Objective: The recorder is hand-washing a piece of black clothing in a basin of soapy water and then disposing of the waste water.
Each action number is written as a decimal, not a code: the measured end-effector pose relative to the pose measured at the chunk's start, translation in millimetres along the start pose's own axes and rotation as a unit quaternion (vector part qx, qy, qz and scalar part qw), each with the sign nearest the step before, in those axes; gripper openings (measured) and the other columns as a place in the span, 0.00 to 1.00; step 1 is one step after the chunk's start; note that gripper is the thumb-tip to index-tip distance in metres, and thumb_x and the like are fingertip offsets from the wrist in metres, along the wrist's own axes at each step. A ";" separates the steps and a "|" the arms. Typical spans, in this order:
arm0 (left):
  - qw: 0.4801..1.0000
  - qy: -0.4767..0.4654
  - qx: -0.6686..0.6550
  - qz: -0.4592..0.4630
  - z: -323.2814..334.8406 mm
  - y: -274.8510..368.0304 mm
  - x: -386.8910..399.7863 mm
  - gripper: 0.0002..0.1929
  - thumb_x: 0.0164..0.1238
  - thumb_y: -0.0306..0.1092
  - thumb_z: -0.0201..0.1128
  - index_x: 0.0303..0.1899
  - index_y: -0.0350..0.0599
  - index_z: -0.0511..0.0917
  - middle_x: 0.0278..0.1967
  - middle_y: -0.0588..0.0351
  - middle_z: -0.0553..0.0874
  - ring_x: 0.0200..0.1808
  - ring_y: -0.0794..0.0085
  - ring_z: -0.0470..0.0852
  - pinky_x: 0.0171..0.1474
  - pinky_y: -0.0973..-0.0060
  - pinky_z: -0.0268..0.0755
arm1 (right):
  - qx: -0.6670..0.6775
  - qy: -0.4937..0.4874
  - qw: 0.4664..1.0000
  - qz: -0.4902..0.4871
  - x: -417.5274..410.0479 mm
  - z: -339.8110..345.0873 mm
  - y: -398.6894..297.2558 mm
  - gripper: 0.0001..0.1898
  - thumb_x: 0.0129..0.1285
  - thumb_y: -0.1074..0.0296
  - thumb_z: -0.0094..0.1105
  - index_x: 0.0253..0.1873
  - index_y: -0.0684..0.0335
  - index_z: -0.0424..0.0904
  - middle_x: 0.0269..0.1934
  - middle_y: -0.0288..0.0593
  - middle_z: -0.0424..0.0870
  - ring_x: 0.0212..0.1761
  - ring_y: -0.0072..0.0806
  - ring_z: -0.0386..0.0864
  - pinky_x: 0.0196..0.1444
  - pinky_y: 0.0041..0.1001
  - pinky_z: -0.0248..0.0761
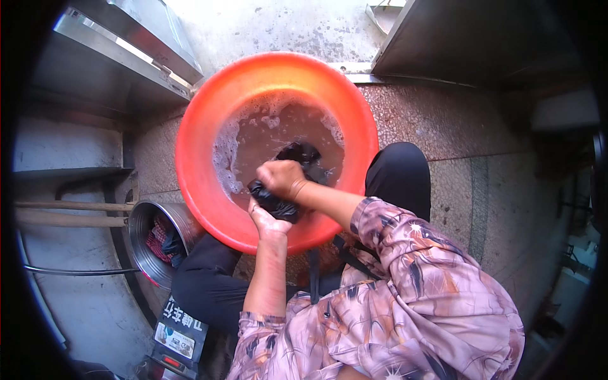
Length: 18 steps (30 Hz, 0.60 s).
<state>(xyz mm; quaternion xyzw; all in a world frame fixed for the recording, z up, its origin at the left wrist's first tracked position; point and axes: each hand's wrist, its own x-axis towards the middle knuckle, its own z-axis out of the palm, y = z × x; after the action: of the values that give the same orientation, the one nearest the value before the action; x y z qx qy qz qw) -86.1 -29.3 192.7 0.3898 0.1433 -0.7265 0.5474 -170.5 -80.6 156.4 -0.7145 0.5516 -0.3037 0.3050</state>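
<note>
A wet black cloth (pixel 280 207) is held between my two hands, above the near part of an orange plastic basin (pixel 199 142). My left hand (pixel 266 219) lies under the cloth with its palm turned up against it. From above, my right hand (pixel 281 178) is clenched on the same cloth, slightly blurred. Another part of the black cloth trails down past my right hand into brownish soapy water (pixel 266 128). White suds (pixel 227 147) line the water's edge, mostly on the left. How much cloth lies under the water is hidden.
A metal bucket (pixel 142 237) tilts left of the basin, with red checked and dark cloth inside. Wooden poles (pixel 76 217) reach its rim. Metal panels (pixel 109 61) stand at upper left, a dark panel (pixel 465 42) at upper right. My knees flank the basin on the speckled floor (pixel 418 118).
</note>
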 end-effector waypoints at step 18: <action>0.797 -0.096 0.507 0.312 23.3 44.3 -29.7 0.10 0.60 0.32 0.62 0.39 0.35 0.78 0.33 0.57 0.81 0.35 0.73 0.80 0.43 0.75 0.73 | 0.314 -0.243 0.917 0.039 43.6 -50.5 -7.7 0.31 0.68 0.42 0.39 0.32 0.69 0.79 0.29 0.47 0.81 0.34 0.34 0.77 0.43 0.32 0.69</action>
<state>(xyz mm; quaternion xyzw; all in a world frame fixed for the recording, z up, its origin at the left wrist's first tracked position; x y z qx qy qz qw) -52.5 -39.7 239.2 0.5632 -0.4287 -0.5186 0.4797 -195.7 -126.6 198.5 -0.6115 0.3638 -0.2660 0.6504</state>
